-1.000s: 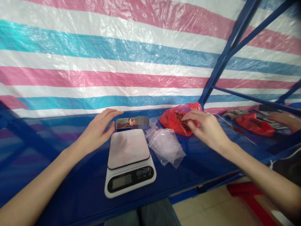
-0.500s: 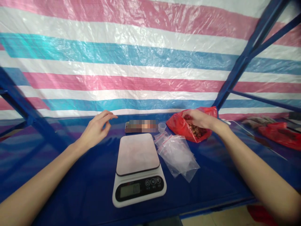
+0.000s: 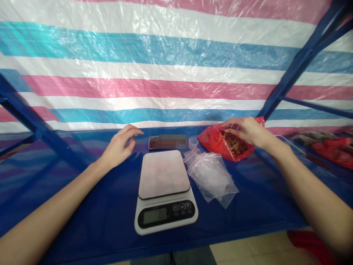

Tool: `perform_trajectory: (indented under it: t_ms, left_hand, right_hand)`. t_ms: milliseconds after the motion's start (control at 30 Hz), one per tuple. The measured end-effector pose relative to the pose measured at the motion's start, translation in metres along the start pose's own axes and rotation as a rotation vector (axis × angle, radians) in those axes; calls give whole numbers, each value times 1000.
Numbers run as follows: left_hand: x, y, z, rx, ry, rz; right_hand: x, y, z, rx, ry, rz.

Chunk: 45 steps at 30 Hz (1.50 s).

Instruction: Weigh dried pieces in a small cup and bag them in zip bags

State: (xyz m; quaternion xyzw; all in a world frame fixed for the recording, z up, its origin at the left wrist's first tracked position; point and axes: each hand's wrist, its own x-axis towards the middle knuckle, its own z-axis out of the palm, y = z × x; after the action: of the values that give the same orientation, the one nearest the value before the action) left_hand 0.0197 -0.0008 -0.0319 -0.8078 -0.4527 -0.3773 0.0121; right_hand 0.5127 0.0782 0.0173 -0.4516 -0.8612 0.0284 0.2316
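My left hand hovers over the blue table, left of a phone, fingers loosely curled and apart, holding nothing. My right hand is at the mouth of a red plastic bag filled with brown dried pieces; its fingers are pinched on the bag's upper rim. A white digital kitchen scale stands between my arms with a bare platform. A pile of small clear zip bags lies just right of the scale. A small clear cup stands by the phone.
A striped pink, white and blue tarp hangs behind the table. Blue metal frame bars slant at the right and left. Another red bag lies far right, beside a white cable. A red stool shows below the table edge.
My right hand rose from inside the red bag to its upper rim. My left hand stayed near the phone, fingers curling slightly. The view shifted left, dropping another person's hand from sight.
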Motion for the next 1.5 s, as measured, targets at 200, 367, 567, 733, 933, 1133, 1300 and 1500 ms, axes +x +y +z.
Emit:
perform_trajectory:
  t_ms: [200, 367, 567, 733, 933, 1133, 1300, 1500]
  left_hand:
    - [0, 4, 0, -23, -9, 23]
    - [-2, -1, 1, -24, -30, 20]
    - [-2, 0, 6, -17, -83, 40]
    - [-2, 5, 5, -10, -113, 44]
    - [-1, 10, 5, -13, -133, 34]
    - [-1, 13, 5, -12, -148, 28]
    - [-2, 12, 4, -4, -137, 35]
    - [-2, 12, 4, 0, -148, 47]
  right_hand:
    - [-2, -12, -4, -3, 64, 59]
    - [-5, -47, -6, 136, 254, 15]
    - [15, -103, 36, 382, 148, -84]
    - [31, -106, 72, 340, 47, -151]
    - [32, -93, 73, 306, 82, -140]
    - [33, -92, 71, 305, 56, -127]
    - [32, -93, 68, 300, -40, -165]
    - [31, -93, 66, 307, -89, -214]
